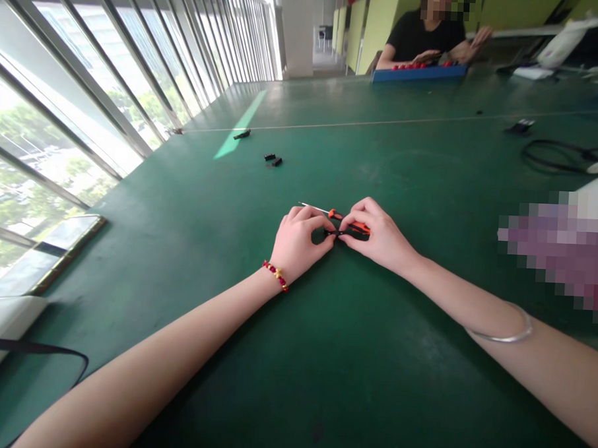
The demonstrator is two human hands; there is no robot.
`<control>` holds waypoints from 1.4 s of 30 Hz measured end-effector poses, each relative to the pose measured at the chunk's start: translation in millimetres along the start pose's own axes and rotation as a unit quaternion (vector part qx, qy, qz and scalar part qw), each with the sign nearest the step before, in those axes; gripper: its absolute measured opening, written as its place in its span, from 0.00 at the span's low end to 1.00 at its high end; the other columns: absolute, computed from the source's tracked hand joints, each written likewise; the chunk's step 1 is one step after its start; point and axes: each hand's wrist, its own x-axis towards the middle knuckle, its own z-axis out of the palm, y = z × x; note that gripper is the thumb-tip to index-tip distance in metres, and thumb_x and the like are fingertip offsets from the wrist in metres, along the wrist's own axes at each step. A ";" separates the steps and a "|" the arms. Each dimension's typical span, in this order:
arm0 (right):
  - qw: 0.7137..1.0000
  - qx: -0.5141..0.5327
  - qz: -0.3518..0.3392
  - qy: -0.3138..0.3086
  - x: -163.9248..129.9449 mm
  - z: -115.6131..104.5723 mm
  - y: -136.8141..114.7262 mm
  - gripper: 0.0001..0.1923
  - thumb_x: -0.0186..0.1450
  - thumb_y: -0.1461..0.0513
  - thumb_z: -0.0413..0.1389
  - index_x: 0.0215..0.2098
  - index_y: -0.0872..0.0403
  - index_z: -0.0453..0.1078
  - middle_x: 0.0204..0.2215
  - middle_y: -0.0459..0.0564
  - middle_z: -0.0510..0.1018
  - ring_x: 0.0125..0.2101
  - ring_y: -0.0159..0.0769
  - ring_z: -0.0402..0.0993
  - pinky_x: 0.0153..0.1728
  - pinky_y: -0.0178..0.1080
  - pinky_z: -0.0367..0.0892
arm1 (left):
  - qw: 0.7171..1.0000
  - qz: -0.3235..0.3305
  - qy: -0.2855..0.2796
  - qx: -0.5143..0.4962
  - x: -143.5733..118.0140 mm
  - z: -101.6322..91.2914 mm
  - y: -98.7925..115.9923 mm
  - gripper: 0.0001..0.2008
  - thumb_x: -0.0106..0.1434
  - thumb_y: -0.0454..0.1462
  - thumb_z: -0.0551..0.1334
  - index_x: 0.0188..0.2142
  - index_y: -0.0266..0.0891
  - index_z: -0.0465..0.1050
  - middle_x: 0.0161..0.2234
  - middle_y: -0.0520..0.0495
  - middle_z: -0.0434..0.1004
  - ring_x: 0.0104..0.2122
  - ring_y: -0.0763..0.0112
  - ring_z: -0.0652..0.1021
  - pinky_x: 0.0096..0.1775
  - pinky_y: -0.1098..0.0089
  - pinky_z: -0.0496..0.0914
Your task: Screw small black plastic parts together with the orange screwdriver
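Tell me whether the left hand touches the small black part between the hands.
Touching: the head view shows left hand fingertips pinching the small black part.

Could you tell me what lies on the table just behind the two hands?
An orange-handled screwdriver lies behind the left hand and right hand. Its handle end is covered by the right fingers.

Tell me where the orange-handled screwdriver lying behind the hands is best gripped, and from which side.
Probably the orange handle of the screwdriver, taken from above. It lies flat on the green table, thin metal shaft pointing left; the handle end sits beside the right hand, partly hidden behind its fingers.
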 end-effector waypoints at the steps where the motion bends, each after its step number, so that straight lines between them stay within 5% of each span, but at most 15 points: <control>1: 1.000 0.001 0.000 -0.002 0.0 0.0 0.2 0.03 0.56 0.65 0.59 0.30 0.54 0.71 0.35 0.49 0.64 0.36 0.34 0.68 0.41 0.39 0.66 | 1.000 0.002 -0.002 0.003 0.0 -0.1 0.4 0.04 0.57 0.36 0.63 0.32 0.42 0.76 0.40 0.49 0.76 0.45 0.63 0.71 0.49 0.62 0.65; 19: 1.000 0.011 0.000 -0.011 -0.6 1.0 1.9 0.10 0.52 0.69 0.55 0.33 0.54 0.71 0.35 0.49 0.64 0.37 0.35 0.69 0.43 0.40 0.66 | 0.997 -0.016 -0.048 -0.055 1.2 1.6 -4.2 0.02 0.53 0.35 0.64 0.28 0.41 0.75 0.42 0.53 0.79 0.44 0.66 0.75 0.51 0.63 0.68; 29: 0.998 -0.011 0.065 -0.005 0.5 -0.3 2.9 0.12 0.55 0.71 0.50 0.35 0.53 0.69 0.36 0.50 0.65 0.37 0.35 0.69 0.42 0.40 0.65 | 0.998 -0.013 -0.041 -0.036 -0.3 -5.4 -3.1 0.04 0.55 0.35 0.62 0.29 0.41 0.76 0.38 0.50 0.79 0.41 0.65 0.75 0.48 0.63 0.69; 33: 0.995 -0.052 0.082 -0.034 0.4 -1.1 1.9 0.09 0.57 0.68 0.51 0.35 0.52 0.69 0.35 0.49 0.66 0.34 0.35 0.68 0.38 0.38 0.64 | 0.998 -0.061 -0.002 -0.012 -5.8 -37.2 -19.9 0.05 0.56 0.38 0.62 0.30 0.40 0.77 0.40 0.49 0.79 0.42 0.64 0.76 0.49 0.63 0.68; 37: 0.990 -0.101 0.084 -0.057 2.1 0.4 -0.2 0.08 0.58 0.68 0.51 0.34 0.52 0.68 0.36 0.48 0.67 0.31 0.33 0.67 0.33 0.36 0.61 | 0.982 -0.163 0.086 0.042 -26.4 -93.2 -62.3 0.08 0.55 0.40 0.63 0.31 0.39 0.77 0.40 0.48 0.79 0.42 0.65 0.76 0.48 0.66 0.68; 42: 0.987 -0.129 0.076 -0.059 3.0 2.1 -0.4 0.07 0.59 0.66 0.51 0.34 0.51 0.68 0.37 0.48 0.69 0.30 0.32 0.66 0.29 0.35 0.58 | 0.890 -0.387 0.169 0.170 -69.2 -159.6 -123.2 0.14 0.52 0.43 0.64 0.37 0.38 0.78 0.36 0.49 0.79 0.40 0.62 0.75 0.45 0.67 0.68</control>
